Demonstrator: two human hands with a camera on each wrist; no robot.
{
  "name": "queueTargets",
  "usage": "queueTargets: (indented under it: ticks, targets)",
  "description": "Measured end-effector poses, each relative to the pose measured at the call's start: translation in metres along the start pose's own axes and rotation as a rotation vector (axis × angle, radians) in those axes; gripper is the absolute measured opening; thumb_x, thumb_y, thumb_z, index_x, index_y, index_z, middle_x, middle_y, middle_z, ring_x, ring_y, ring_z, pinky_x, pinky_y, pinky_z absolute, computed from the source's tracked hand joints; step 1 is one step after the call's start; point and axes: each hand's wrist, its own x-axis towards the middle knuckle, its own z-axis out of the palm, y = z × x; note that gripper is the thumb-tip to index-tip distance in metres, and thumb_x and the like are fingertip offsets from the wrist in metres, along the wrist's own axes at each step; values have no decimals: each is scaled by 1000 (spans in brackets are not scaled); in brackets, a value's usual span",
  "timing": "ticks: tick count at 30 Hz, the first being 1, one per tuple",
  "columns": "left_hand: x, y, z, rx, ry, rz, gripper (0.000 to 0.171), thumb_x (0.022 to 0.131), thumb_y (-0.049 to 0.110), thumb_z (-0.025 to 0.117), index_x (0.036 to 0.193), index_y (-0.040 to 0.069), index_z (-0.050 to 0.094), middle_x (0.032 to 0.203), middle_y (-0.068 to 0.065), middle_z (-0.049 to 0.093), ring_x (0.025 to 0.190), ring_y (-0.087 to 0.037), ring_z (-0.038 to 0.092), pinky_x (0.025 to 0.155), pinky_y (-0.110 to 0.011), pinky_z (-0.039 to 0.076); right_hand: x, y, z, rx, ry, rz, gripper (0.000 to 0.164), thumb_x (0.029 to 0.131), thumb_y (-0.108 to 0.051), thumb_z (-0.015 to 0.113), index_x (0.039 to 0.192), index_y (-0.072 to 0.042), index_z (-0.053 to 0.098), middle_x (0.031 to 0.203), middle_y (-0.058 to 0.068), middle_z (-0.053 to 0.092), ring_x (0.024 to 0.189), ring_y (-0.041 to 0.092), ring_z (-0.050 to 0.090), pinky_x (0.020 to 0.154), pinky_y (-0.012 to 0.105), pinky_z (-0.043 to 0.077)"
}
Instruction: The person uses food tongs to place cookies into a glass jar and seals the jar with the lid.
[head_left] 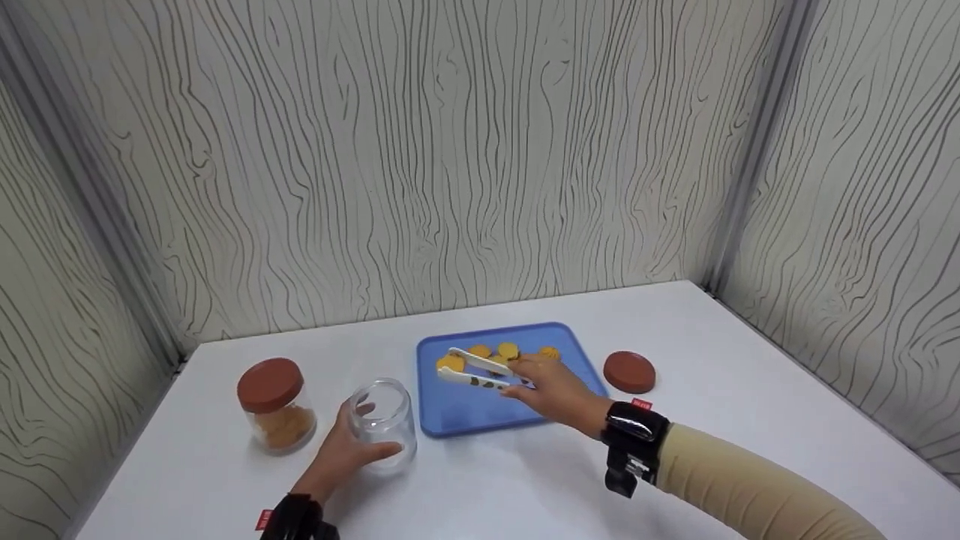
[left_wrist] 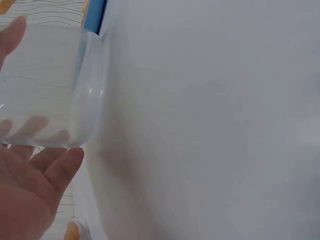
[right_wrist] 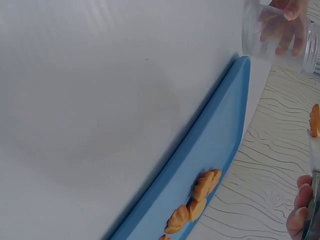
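My left hand (head_left: 341, 450) holds an uncapped clear jar (head_left: 399, 439) around its side, thumb on the near face. No contents show inside; the left wrist view catches the jar's base (left_wrist: 92, 90) close to the tabletop. With my right hand (head_left: 559, 391) I hold white tongs (head_left: 480, 381) over the blue tray (head_left: 457, 420). A yellow-orange cookie (head_left: 451, 363) is at the tong tips, and the right wrist view shows this cookie (right_wrist: 314, 120) raised clear of the tray. Several more cookies (head_left: 508, 350) lie on the tray's far half.
Left of the clear jar stands a second jar (head_left: 281, 427) with cookies inside and a reddish-brown lid (head_left: 270, 384) on it. A loose lid (head_left: 629, 372) of the same colour lies right of the tray. Patterned panels (head_left: 450, 165) wall the white table (head_left: 525, 480) behind.
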Motion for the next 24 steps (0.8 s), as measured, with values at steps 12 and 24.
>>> queueTargets:
  ticks: [12, 24]
  targets:
    - [0, 1, 3, -4, 18, -19, 109, 68, 31, 89, 148, 2, 21, 146, -25, 38, 134, -44, 35, 107, -61, 29, 11, -19, 13, 36, 12, -92, 32, 92, -20, 68, 113, 4, 67, 93, 8, 65, 80, 22, 57, 70, 30, 48]
    - [2, -1, 4, 9, 34, -3, 110, 66, 33, 90, 147, 1, 24, 144, -25, 41, 131, -45, 38, 104, -62, 32, 18, -34, 17, 95, -14, -80, 29, 93, -21, 66, 114, 0, 67, 93, 6, 61, 80, 21, 53, 67, 24, 45]
